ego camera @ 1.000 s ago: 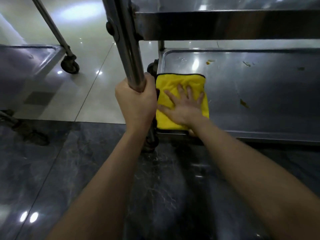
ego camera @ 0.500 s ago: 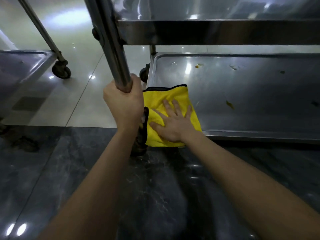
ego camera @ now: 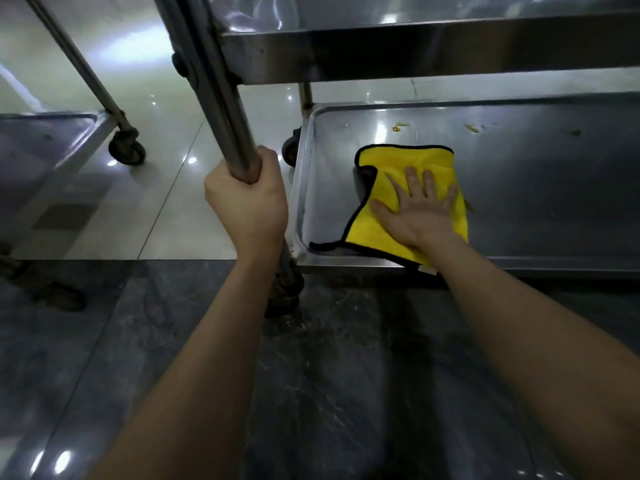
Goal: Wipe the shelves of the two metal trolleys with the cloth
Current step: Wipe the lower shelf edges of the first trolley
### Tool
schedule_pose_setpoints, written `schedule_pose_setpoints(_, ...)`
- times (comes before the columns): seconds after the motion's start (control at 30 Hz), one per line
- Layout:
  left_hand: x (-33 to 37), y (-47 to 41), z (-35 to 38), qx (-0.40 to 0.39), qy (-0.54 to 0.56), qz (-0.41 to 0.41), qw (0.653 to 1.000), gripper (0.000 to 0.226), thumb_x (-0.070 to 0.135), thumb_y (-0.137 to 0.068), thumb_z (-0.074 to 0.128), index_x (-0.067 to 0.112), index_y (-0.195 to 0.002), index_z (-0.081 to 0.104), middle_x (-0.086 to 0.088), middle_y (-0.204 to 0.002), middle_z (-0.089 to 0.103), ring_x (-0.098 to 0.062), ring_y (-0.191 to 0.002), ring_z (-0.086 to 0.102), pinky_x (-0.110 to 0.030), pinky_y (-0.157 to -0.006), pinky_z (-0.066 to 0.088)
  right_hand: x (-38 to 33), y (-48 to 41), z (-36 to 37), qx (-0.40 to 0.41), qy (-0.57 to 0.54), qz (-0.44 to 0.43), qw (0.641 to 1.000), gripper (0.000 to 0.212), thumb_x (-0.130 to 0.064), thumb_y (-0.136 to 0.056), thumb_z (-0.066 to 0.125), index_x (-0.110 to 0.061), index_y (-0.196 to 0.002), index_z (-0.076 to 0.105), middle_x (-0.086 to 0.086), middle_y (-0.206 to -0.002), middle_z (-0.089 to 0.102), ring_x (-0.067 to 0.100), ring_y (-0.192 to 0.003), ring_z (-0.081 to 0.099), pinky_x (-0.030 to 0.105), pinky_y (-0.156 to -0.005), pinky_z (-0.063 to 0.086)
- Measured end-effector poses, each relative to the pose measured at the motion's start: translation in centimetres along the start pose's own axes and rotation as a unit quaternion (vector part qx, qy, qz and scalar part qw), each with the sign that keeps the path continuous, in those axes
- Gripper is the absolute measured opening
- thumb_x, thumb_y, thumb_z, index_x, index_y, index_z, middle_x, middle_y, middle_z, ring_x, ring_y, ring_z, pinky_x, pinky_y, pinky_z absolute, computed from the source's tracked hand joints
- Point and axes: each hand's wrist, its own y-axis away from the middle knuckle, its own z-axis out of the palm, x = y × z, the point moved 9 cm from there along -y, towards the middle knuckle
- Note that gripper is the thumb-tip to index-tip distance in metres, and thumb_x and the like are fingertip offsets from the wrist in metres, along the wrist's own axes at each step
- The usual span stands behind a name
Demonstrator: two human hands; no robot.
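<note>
The cloth, yellow with a dark edge, lies on the bottom shelf of the near trolley, close to the shelf's left end. Its long axis runs from the near rim toward the far side of the shelf, tilted slightly, so its far edge faces the small orange stains beyond it. The near left corner trails out in a dark-edged point toward the shelf's corner, and the near edge hangs just over the front rim.

The right hand lies flat on the cloth, fingers spread apart and pointing away from the person, the palm pressing the fabric down rather than closing around it. To the left of that hand, well apart from it, the left hand is wrapped tight around the trolley's upright post, thumb uppermost.

Compared with half a second ago, the cloth and the right hand have slid to the right, away from the post: then the cloth sat against the left rim beside the left fist, and bare shelf now shows between them. The left hand's clamp on the post has not changed.
</note>
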Motion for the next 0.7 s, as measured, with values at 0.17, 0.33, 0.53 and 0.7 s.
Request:
schedule_pose_setpoints(0.17,-0.4,0.1,0.0,0.005,0.01,-0.002,1.0,0.047,0.033,-0.09,0.064,0.013,-0.065,0.03,-0.031,-0.062,0.033,-0.056,-0.053,0.044,-0.053,-0.045,0.043,-11.3,-2.9,-0.4,-0.01,0.005,-0.084,0.996,0.088,-0.091,-0.088,0.001,-0.05,-0.166,-0.001,0.002,-0.178,-0.015,0.039,-0.163,-0.015,0.083,-0.113,-0.015)
schedule_pose_setpoints(0.33,0.0,0.2,-0.1,0.005,0.012,0.005,1.0,0.049,0.035,-0.091,0.065,0.009,-0.064,0.034,-0.033,-0.06,0.037,-0.055,-0.051,0.047,-0.052,-0.045,0.043,-13.7,4.6,1.3,-0.004,-0.016,-0.163,0.987,0.074,-0.075,-0.1,0.007,-0.046,-0.168,0.007,-0.004,-0.179,-0.008,0.029,-0.165,-0.013,0.075,-0.121,-0.014)
schedule_pose_setpoints(0.53,1.4,1.5,-0.7,0.015,-0.045,0.02,0.999,0.049,0.047,-0.095,0.069,0.001,-0.088,0.053,-0.024,-0.074,0.062,-0.039,-0.063,0.067,-0.056,-0.063,0.058,-7.7,10.0,0.5,0.002,-0.015,-0.192,0.981,0.067,-0.066,-0.108,0.018,-0.042,-0.17,0.012,-0.011,-0.179,0.001,0.018,-0.166,-0.005,0.062,-0.129,-0.004)
schedule_pose_setpoints(0.7,5.4,6.2,-2.5,0.127,-0.143,0.222,0.956,0.057,0.028,-0.092,0.081,0.0,-0.134,0.054,-0.005,-0.118,0.045,-0.029,-0.101,0.053,-0.03,-0.088,0.049,-8.3,10.2,-0.1,-0.009,0.002,-0.211,0.978,0.071,-0.071,-0.106,0.019,-0.041,-0.17,0.012,-0.007,-0.18,0.002,0.021,-0.166,-0.005,0.068,-0.127,-0.003)
